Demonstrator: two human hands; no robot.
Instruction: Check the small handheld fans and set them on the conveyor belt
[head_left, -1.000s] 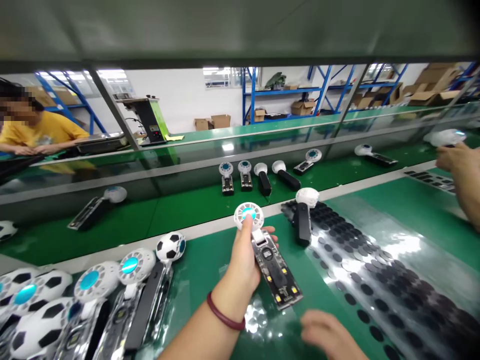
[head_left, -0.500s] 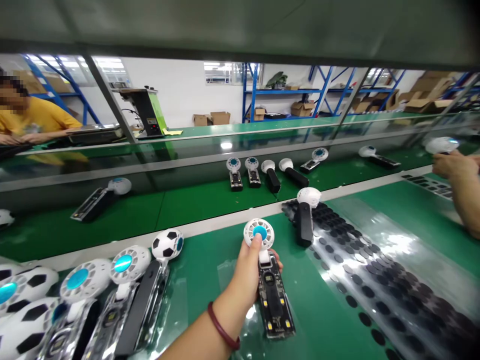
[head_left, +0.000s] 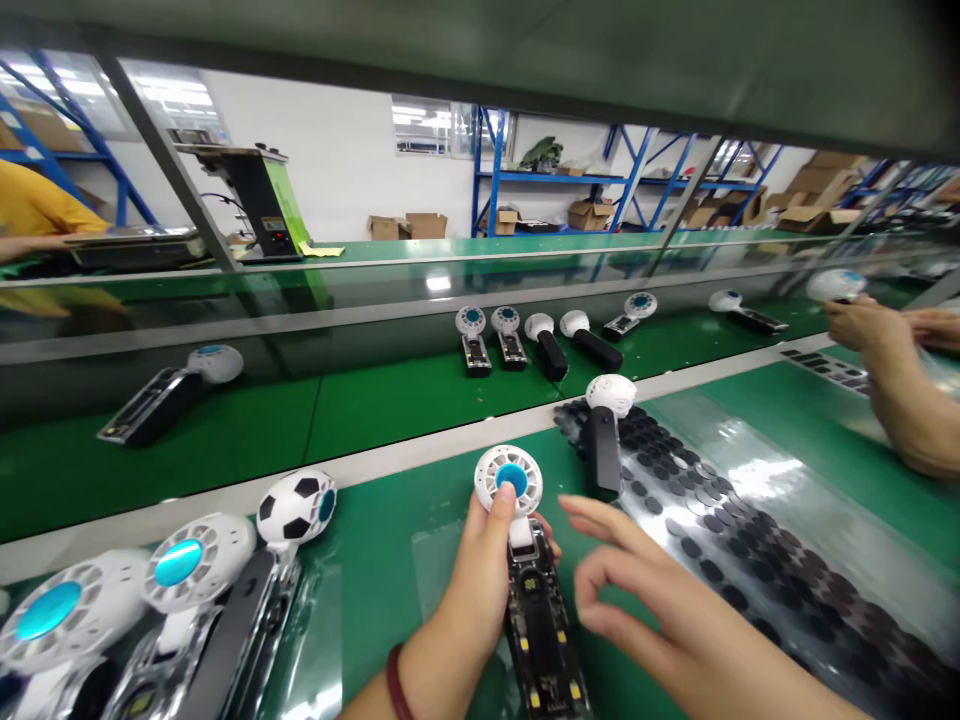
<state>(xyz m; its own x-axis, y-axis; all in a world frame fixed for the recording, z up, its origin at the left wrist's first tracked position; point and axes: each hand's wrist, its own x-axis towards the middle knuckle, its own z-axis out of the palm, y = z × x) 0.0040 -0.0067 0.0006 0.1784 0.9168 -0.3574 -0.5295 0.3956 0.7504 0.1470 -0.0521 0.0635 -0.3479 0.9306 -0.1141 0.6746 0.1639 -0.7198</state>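
Note:
My left hand (head_left: pixel 486 560) grips a small handheld fan (head_left: pixel 534 600) by its neck, thumb on the blue hub of the white round head. Its clear handle, with a dark circuit board and yellow parts inside, points down. My right hand (head_left: pixel 645 590) is just right of the fan, fingers apart and curved, holding nothing. Beyond it a white-headed fan with a black handle (head_left: pixel 604 450) lies beside sheets of black round stickers (head_left: pixel 727 540). More fans, one with a football-patterned head (head_left: pixel 297 508), lie at the lower left.
Several fans (head_left: pixel 551 345) lie on the green belt (head_left: pixel 375 400) across the bench's pale edge (head_left: pixel 420 440). At right, another person's hands (head_left: pixel 862 320) hold a white-headed fan. A yellow sleeve (head_left: pixel 37 205) shows at far left. Metal posts and an overhead panel frame the view.
My right hand has come into view from the lower right, beside the held fan. The view has shifted, and the yellow-clothed person is now mostly out of frame. My left hand keeps its grip.

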